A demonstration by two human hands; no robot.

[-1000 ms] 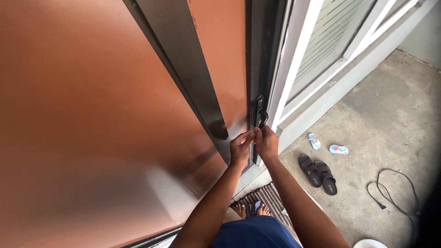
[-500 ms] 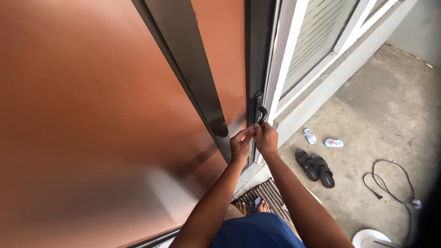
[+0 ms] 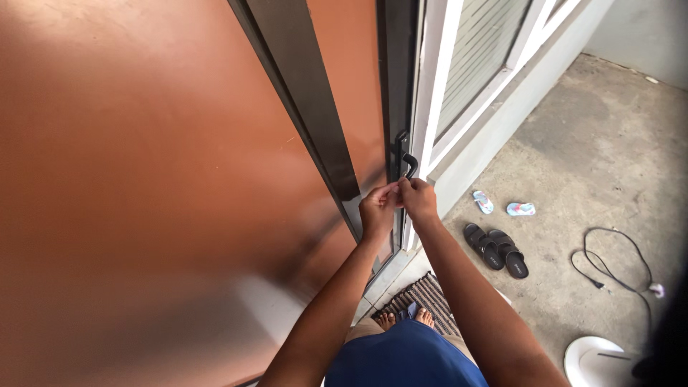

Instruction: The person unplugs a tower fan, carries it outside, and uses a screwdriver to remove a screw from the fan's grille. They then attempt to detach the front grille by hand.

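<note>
I'm at a smooth, softly glossy brown door [image 3: 143, 179] with a dark matt metal frame [image 3: 301, 93], rough grey concrete floor [image 3: 595, 165] underfoot.

Your single head-worn camera looks steeply down and forward along your own arms, close against a brown sliding door [image 3: 143, 179] that fills the left half of the frame. Your left hand [image 3: 376, 213] and right hand [image 3: 418, 198] meet near the centre, at the dark door handle [image 3: 408, 163]. To the right the view takes in the concrete floor [image 3: 595, 158], farther off; your bare feet on a striped mat [image 3: 423, 294] sit at the bottom edge.
</note>
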